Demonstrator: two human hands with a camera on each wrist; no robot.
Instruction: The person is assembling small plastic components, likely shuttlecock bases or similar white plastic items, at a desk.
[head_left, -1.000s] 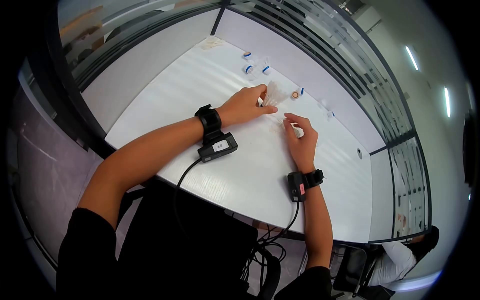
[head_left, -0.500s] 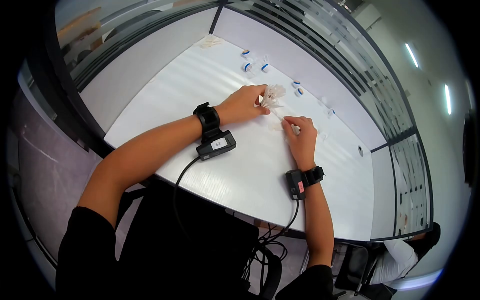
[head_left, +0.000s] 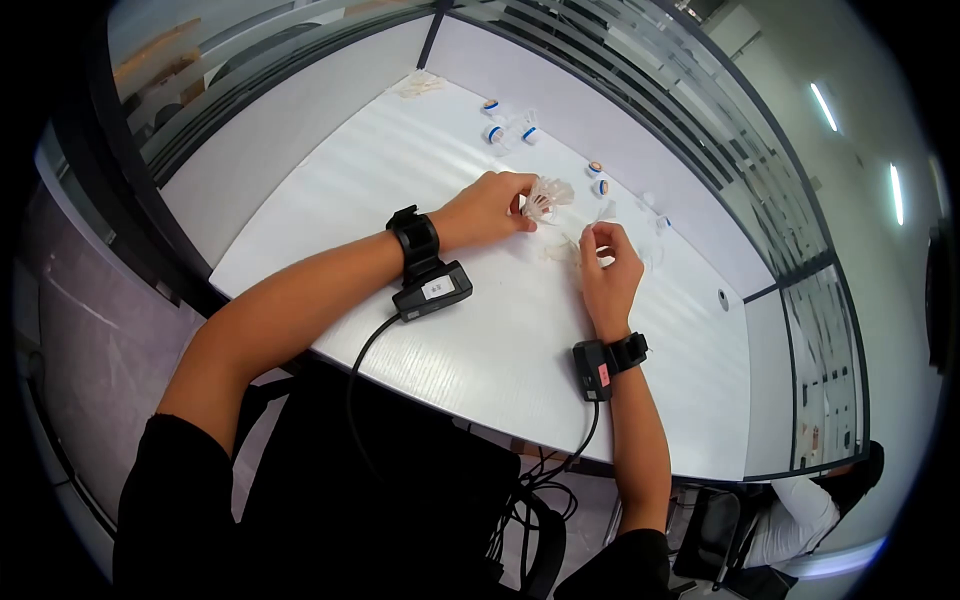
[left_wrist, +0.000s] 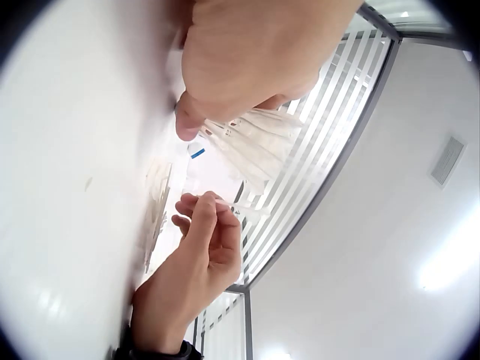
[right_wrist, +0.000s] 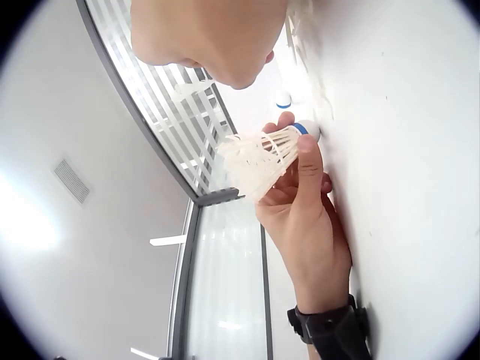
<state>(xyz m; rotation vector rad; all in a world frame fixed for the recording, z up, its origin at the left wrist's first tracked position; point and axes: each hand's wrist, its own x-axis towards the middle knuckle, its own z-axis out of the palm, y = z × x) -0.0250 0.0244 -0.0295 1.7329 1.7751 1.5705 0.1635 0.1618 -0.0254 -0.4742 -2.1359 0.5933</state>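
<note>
My left hand [head_left: 490,208] grips a white feather shuttlecock [right_wrist: 277,154] near its blue-banded cork, thumb on one side and fingers on the other. Its feather skirt [head_left: 549,196] faces away from the left palm, toward the right. Just right of it, my right hand [head_left: 611,275] pinches a single loose feather [left_wrist: 253,211] between thumb and fingertips, apart from the skirt. In the right wrist view this feather [right_wrist: 193,88] sticks out beyond the curled fingers. Below the hands, loose feathers [head_left: 558,251] lie on the white table.
Several blue-banded shuttlecocks, one of them at the back [head_left: 495,133], stand or lie along the rear panel [head_left: 590,110]. A small pile of pale feather pieces [head_left: 422,85] lies in the far left corner. A round cable hole [head_left: 723,299] is at the right.
The shuttlecock's skirt has tipped toward the right hand. My right hand came in to the skirt, then drew back to the right with a feather pinched in its fingers.
</note>
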